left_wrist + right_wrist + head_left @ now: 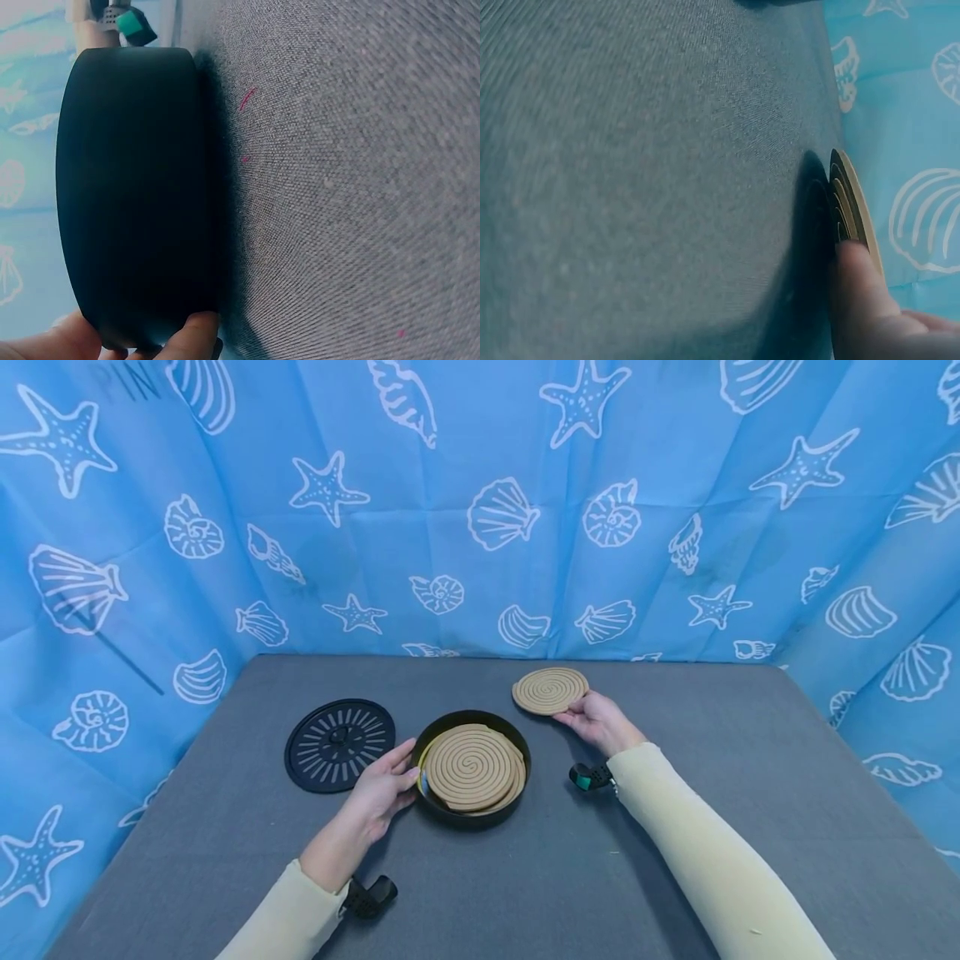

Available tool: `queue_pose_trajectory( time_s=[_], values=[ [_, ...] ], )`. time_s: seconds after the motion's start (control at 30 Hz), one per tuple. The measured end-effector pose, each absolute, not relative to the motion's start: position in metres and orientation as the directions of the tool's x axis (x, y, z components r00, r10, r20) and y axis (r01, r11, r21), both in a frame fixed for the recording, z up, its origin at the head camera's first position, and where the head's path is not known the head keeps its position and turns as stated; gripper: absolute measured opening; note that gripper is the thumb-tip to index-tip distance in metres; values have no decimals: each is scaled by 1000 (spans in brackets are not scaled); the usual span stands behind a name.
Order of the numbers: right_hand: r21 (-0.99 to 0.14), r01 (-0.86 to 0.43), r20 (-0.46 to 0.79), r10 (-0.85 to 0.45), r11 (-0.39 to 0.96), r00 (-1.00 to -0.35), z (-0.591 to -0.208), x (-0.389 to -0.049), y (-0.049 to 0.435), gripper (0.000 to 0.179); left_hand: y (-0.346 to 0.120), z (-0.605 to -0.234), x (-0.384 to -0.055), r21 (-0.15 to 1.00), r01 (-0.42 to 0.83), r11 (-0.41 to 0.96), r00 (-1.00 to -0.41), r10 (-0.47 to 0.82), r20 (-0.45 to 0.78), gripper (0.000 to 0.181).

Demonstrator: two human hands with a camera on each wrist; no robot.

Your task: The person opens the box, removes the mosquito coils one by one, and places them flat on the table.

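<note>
A round black tin [467, 821] stands on the table, holding a stack of tan mosquito coils [471, 768]. My left hand [381, 793] grips the tin's left side between thumb and fingers; from the left wrist, the tin's dark side wall [135, 187] fills much of the view. Beyond the tin on the right, my right hand [596, 724] pinches the near right edge of another mosquito coil [547, 691]. Seen from the right wrist, that coil [861, 206] is nearly edge-on, slightly above the cloth, with a shadow beside it. A bit of yellow and blue shows inside the tin's left edge.
A black slotted lid [341, 760] with a central knob lies left of the tin. Grey cloth covers the table [510, 893]. Behind and at both sides hangs a blue curtain [480, 568] printed with white shells and starfish.
</note>
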State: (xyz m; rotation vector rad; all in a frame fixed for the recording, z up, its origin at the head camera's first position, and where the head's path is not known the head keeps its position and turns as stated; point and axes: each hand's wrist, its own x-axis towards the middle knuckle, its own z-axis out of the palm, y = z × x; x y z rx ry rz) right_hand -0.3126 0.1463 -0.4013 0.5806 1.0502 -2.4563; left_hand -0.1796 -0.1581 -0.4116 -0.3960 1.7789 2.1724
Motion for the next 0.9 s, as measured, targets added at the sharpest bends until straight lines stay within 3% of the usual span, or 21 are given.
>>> queue_pose_trajectory(
  time_s=[0.23,0.37,0.6,0.9],
  values=[
    [-721,547,-561,-106,-425,-821,-399,-308,148,67,-158,-412,-178,897,-404,-178,-914,50,-402,52],
    [-737,581,-596,-73,-347,-799,-396,-305,149,68,-159,-412,-177,897,-401,-184,-916,62,-397,52],
    [-688,581,-619,-66,-436,-783,-396,-300,150,61,-160,-412,-175,897,-399,-189,-917,76,-391,53],
    [-622,539,-553,-169,-568,-816,-396,-288,155,61,-158,-411,-177,894,-412,-176,-911,51,-410,52]
  ],
)
